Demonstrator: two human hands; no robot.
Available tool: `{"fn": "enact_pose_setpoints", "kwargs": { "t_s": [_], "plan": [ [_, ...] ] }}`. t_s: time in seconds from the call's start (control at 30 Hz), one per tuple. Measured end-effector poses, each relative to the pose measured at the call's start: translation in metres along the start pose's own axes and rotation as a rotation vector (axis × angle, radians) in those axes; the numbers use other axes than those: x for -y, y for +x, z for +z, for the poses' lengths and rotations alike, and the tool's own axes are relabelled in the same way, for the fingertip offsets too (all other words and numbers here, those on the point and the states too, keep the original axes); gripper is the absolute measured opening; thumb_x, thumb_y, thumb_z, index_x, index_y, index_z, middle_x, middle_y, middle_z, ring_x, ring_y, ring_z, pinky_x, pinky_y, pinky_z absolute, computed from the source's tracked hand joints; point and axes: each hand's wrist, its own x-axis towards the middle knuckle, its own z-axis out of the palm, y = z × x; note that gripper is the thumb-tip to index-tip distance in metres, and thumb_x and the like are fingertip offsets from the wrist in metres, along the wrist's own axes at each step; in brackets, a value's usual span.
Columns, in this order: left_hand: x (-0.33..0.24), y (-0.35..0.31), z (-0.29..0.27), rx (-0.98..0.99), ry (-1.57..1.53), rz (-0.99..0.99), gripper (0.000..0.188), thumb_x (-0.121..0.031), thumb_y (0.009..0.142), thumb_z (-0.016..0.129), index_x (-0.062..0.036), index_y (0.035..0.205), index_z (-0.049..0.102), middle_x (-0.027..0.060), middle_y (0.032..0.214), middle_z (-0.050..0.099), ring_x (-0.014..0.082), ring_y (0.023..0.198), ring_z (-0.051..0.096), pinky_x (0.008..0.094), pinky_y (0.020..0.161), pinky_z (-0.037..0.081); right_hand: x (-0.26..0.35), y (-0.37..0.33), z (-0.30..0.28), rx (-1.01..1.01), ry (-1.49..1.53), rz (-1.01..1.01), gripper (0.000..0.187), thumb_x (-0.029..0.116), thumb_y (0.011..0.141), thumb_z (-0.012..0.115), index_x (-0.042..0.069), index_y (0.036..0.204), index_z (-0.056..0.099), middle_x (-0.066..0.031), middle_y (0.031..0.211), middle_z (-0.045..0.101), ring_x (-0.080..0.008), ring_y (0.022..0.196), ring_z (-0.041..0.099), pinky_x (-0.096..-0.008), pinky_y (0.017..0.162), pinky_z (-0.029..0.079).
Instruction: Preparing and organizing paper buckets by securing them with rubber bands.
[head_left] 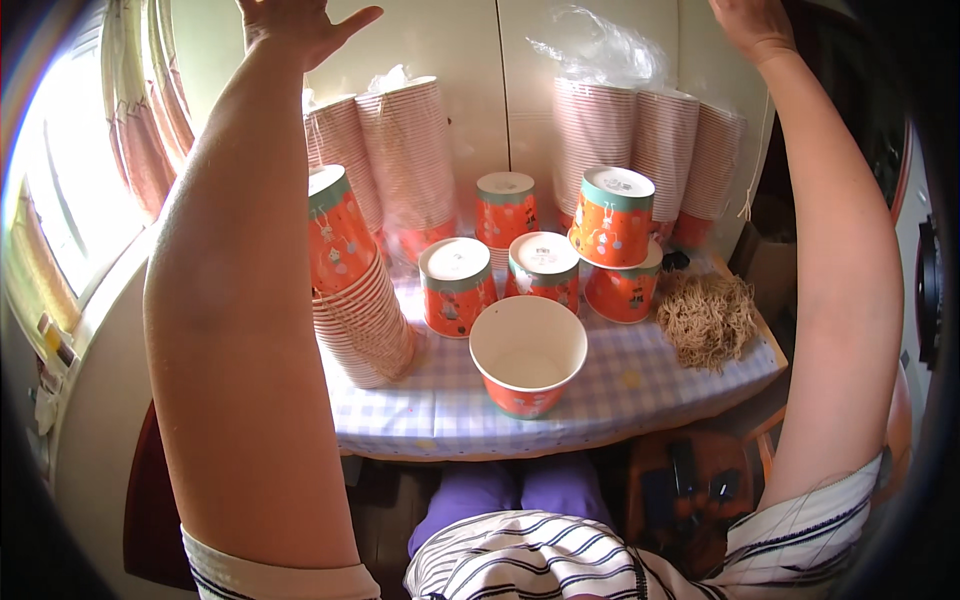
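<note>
A paper tub [528,350] with an orange-and-green outside and a white inside is standing upright near the front edge of the blue-and-white checked tablecloth [440,405]. The left hand [288,25] is reaching far beyond the tub and to its left, its thumb spreading wide and nothing showing in its grasp; the upper edge is cutting off its fingers. The right hand [755,32] is reaching far beyond the tub and to its right, its fingers lying outside the view, so I cannot tell whether it is gripping anything.

Just behind the tub, two upside-down tubs [456,290] are sitting side by side. Behind and to its right, a tilted upside-down tub [612,222] is resting on a lower inverted tub [628,292]. Farther behind it, another inverted tub [505,205] is facing base up. To the tub's left, a nested stack [362,290] is leaning. To its right, a tangled tan fibre bundle [708,320] is lying. Well behind the tub, tall plastic-wrapped stacks [410,150] are standing on both sides, a crumpled clear bag [605,50] topping those on the right.
</note>
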Motion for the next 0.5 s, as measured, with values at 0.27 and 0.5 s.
{"fn": "enact_pose_setpoints", "kwargs": {
  "t_s": [0.27,0.5],
  "plan": [
    [-0.061,0.036,-0.005,0.377,0.746,-0.829,0.094,-0.08,0.078,0.033,-0.0302,0.149,-0.002,0.0108,0.154,-0.017,0.0401,0.14,-0.012,0.066,0.109,0.005,-0.019,-0.002,0.015,-0.024,-0.018,0.007,0.005,0.013,0.088,0.051,0.009,0.089,0.053,-0.0104,0.088,0.052,-0.0262,0.069,0.064,-0.0367,0.057,0.053],
    [0.03,-0.008,-0.01,-0.033,-0.124,0.0,0.096,-0.08,0.078,0.034,-0.0267,0.148,-0.005,0.0161,0.152,-0.02,0.0415,0.14,-0.005,0.0562,0.114,0.011,-0.024,-0.008,0.025,0.044,0.035,0.077,0.009,0.016,0.09,0.049,0.008,0.092,0.052,-0.0143,0.091,0.055,-0.0299,0.069,0.064,-0.0398,0.059,0.054]
  ]
}}
